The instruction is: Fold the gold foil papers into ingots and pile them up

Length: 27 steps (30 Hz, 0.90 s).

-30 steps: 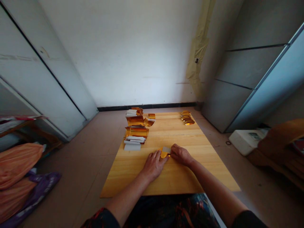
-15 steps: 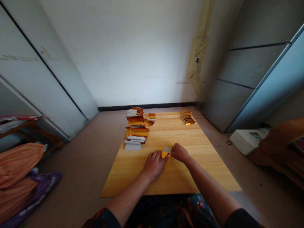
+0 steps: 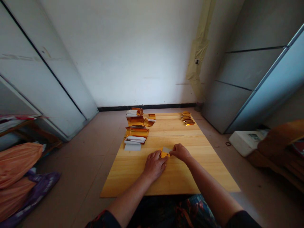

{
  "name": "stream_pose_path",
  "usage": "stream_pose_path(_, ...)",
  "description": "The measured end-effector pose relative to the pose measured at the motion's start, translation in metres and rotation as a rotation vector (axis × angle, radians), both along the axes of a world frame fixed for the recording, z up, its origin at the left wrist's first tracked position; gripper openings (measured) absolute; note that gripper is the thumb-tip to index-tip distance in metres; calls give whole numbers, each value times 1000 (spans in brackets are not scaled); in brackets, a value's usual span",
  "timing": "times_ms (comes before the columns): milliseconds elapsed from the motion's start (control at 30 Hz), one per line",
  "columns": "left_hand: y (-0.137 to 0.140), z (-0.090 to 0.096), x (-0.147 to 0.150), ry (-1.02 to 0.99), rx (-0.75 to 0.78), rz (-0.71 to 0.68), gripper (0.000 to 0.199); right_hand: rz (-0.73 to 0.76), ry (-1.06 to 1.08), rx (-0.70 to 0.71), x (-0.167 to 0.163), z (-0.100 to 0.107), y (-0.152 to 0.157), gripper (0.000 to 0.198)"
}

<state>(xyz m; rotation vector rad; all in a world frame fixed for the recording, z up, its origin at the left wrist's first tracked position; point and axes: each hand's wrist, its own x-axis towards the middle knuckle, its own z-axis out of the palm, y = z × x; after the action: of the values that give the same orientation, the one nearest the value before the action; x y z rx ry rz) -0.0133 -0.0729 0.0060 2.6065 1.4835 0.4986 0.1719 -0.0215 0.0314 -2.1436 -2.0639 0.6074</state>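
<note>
On the wooden board, a small sheet of gold foil paper (image 3: 164,154) with a pale grey back lies partly folded between my hands. My left hand (image 3: 154,166) rests over its left side, thumb and fingers closed on the paper against the board. Pinched at the sheet's right edge are the fingers of my right hand (image 3: 180,152); the fingertips are partly hidden. To the upper left are stacks of gold foil paper (image 3: 137,132), some showing white backs. Several folded gold pieces (image 3: 187,118) sit in a row at the far right corner.
The wooden board (image 3: 190,177) stands close in front of my lap, with a white wall (image 3: 142,57) behind it. At the right are a grey cabinet (image 3: 242,66) and a white box (image 3: 243,142). Orange and purple bags (image 3: 21,167) lie at the left.
My right hand has shifted slightly right and turned at the paper's edge. The sheet's pale flap has changed angle a little. My left hand stays about where it was.
</note>
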Motion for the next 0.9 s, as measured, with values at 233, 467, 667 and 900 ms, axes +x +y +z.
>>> stream_pose_path(233,3,-2,2,-20,5,21,33,56,-33,52,-3,3,-3,20)
stream_pose_path(467,19,4,6,-121,-54,86,14,453,-12,298,-1,-8,-22,20)
stream_pose_path(667,32,0,-2,-215,-171,113,8,414,-96,338,-24,-11,-55,21)
stream_pose_path(900,41,1,-16,-172,-294,-29,10,533,59,343,-6,-20,-52,21)
